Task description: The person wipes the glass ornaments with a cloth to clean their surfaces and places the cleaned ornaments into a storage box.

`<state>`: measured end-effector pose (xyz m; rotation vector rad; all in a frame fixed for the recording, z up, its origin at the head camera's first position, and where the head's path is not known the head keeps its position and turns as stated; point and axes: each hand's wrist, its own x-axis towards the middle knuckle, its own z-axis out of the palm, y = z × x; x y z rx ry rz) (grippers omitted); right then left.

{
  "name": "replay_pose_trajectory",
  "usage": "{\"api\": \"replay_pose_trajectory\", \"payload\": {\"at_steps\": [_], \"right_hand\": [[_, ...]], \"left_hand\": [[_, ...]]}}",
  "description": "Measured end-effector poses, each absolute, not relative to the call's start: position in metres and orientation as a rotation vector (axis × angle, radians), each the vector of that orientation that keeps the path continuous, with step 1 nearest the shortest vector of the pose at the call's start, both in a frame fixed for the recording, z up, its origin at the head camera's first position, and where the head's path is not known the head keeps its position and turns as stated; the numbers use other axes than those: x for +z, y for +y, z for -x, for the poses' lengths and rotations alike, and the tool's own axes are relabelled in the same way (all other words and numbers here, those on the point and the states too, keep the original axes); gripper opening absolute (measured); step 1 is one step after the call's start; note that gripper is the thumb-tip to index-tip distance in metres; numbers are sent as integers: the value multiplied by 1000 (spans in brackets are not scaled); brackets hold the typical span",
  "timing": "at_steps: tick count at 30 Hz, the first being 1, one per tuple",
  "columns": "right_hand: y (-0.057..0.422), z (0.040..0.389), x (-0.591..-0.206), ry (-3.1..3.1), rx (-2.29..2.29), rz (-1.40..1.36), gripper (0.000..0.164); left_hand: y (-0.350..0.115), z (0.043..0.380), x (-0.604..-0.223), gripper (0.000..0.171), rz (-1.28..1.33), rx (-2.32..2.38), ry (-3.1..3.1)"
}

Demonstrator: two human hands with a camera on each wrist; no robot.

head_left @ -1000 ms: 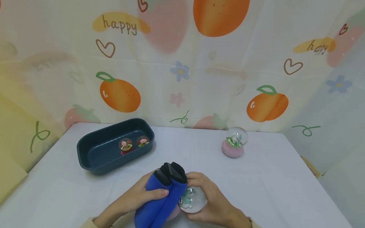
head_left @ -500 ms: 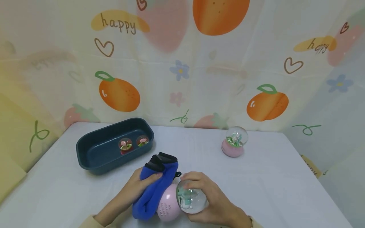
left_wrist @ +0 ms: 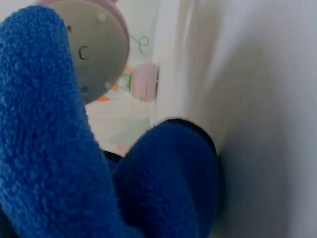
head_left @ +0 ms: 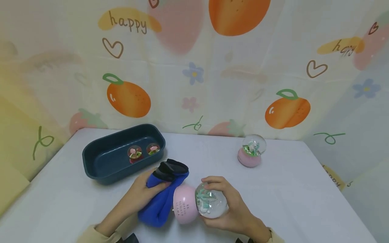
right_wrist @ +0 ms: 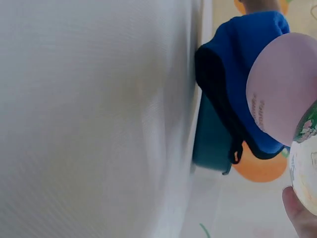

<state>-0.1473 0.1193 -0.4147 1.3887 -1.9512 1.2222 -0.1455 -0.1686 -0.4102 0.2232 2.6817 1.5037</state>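
Note:
My right hand (head_left: 229, 206) grips the clear dome of a snow globe (head_left: 186, 205), which lies on its side with its pink lettered base toward the left. Inside the dome are green plant shapes and a small white figure. My left hand (head_left: 143, 192) holds a folded blue cloth (head_left: 159, 204) with black edging, thumb on top. The cloth is right beside the globe's base. In the left wrist view the cloth (left_wrist: 54, 129) fills the left side, and the pale underside of the snow globe (left_wrist: 96, 49) shows behind it. A black loop hangs from the cloth (right_wrist: 247, 79) in the right wrist view.
A dark teal tray (head_left: 100, 177) stands at the back left, holding two small globes (head_left: 134, 152) with pink figures. Another pink-based snow globe (head_left: 250, 157) stands upright at the back right. A white cloth covers the table (head_left: 304, 202); a fruit-print curtain hangs behind.
The left hand and blue cloth have drawn left, off the globe's base, uncovering its lettering. The right hand has shifted slightly up and right with the globe.

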Motion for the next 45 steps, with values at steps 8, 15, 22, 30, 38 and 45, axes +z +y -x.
{"api": "replay_pose_trajectory", "payload": {"at_steps": [8, 15, 22, 30, 38, 45], "right_hand": [[119, 150, -416, -1990, 1217, -1269, 78], [115, 156, -409, -2027, 1224, -1181, 80], [105, 178, -390, -1999, 1240, -1179, 83], [90, 212, -368, -2000, 1260, -1159, 82], [70, 246, -352, -2060, 1187, -1185, 84], [46, 264, -348, -2251, 1171, -1144, 85]], "left_hand": [[-168, 148, -417, 44, -327, 1296, 2677], [-166, 148, -417, 51, -342, 1261, 2670], [-168, 148, -415, 64, -264, 1221, 2650], [-173, 149, -415, 66, -360, 1192, 2617], [-175, 148, -417, 70, -608, 1094, 2616], [-175, 146, -413, 68, -622, 1101, 2521]]}}
